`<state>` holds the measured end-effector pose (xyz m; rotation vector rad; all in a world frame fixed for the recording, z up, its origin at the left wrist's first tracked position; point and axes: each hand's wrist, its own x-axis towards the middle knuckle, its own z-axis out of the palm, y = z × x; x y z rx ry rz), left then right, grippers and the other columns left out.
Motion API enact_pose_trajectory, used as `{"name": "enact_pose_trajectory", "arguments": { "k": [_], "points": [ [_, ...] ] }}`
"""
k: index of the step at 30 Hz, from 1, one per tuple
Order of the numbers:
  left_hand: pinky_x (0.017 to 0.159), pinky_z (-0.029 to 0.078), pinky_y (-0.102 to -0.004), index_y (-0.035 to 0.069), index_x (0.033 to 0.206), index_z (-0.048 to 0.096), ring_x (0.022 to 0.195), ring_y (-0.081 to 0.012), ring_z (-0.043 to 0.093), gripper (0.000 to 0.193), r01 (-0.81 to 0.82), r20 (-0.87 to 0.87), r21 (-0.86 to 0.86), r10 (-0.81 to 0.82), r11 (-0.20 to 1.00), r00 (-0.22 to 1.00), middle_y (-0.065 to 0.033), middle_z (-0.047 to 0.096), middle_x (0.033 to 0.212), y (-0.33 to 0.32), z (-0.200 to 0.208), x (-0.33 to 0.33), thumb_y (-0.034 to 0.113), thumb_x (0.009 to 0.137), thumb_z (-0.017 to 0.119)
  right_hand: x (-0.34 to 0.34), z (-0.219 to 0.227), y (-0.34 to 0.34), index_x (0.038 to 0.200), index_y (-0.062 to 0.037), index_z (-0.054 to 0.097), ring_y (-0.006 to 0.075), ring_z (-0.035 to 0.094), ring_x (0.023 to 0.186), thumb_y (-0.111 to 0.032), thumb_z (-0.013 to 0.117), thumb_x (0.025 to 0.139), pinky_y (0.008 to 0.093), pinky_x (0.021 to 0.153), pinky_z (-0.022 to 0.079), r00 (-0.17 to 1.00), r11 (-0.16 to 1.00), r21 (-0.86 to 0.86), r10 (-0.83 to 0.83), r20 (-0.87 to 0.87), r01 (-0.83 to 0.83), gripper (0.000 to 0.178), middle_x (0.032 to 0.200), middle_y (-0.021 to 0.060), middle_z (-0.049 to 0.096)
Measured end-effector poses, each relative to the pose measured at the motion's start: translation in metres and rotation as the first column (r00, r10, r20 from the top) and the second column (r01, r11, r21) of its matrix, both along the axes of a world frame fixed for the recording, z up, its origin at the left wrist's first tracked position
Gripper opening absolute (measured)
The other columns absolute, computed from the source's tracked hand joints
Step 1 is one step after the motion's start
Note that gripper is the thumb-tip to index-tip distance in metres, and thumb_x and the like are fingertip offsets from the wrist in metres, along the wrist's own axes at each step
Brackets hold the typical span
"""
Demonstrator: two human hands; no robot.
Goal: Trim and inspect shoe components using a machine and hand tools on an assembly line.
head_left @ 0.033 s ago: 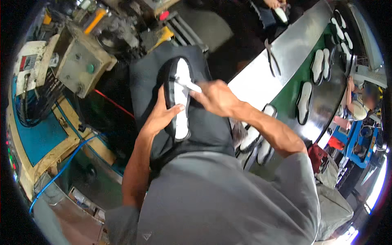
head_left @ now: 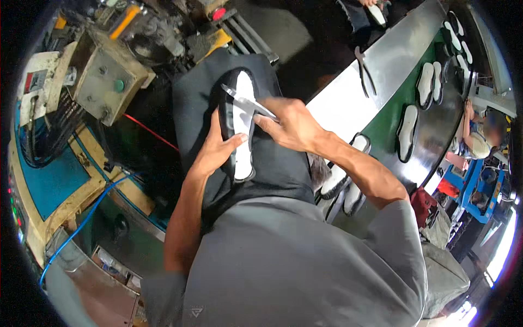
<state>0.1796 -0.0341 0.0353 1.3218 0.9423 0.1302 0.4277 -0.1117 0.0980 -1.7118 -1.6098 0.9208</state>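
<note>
A black shoe upper lies bottom up on my lap, its white underside facing me. My left hand is closed round its left side, with the thumb pressed on the white bottom. In my right hand are shiny metal pliers, gripped by the handles. Their narrow head lies across the front half of the upper, toward its left edge. Whether the jaws hold any material is too small to tell.
Another pair of pliers lies on the metal ledge to the right. Beyond it, several white-bottomed shoes stand along a conveyor, and more shoes sit beside my right thigh. Machinery with a control box is at left. Another person is far right.
The pliers' head has moved to the left edge of the upper, and its handles now show more clearly apart. My left hand keeps its hold.
</note>
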Motion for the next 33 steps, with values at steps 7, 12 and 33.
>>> {"name": "enact_pose_trajectory", "arguments": {
  "k": [7,12,33],
  "points": [
    [0.122,0.042,-0.0389,0.003,0.172,0.016,0.147,-0.0269,0.046,0.111,-0.073,0.058,-0.047,0.076,0.996,0.995,-0.018,0.045,0.16,-0.002,0.004,0.003,0.001,0.086,0.086,0.0,-0.03,-0.016,0.111,-0.0018,0.053,0.0431,0.076,0.079,-0.021,0.078,0.09,0.0539,0.067,0.061,0.861,0.961,-0.245,0.229,0.455,-0.126,0.037,0.092,0.0199,0.071],
    [0.122,0.042,-0.0401,0.004,0.173,0.012,0.15,-0.0286,0.044,0.117,-0.077,0.085,-0.028,0.079,0.997,0.993,-0.019,0.042,0.163,-0.007,0.005,-0.001,-0.006,0.082,0.085,-0.012,-0.031,-0.03,0.112,-0.0034,0.054,0.0409,0.079,0.082,-0.019,0.081,0.087,0.0524,0.067,0.062,0.882,0.973,-0.012,0.216,0.42,-0.232,0.04,0.097,0.0206,0.073],
    [0.124,0.04,-0.0419,0.005,0.173,0.019,0.151,-0.0312,0.044,0.11,-0.197,0.078,-0.048,0.201,0.979,0.977,-0.0169,0.043,0.165,-0.003,0.002,0.004,-0.011,0.081,0.078,0.024,-0.062,0.003,0.107,0.0023,0.055,0.0519,0.073,0.085,-0.015,0.073,0.087,0.0584,0.075,0.06,0.905,0.968,-0.251,0.11,0.411,-0.004,0.032,0.085,0.0287,0.073]
  ]
}}
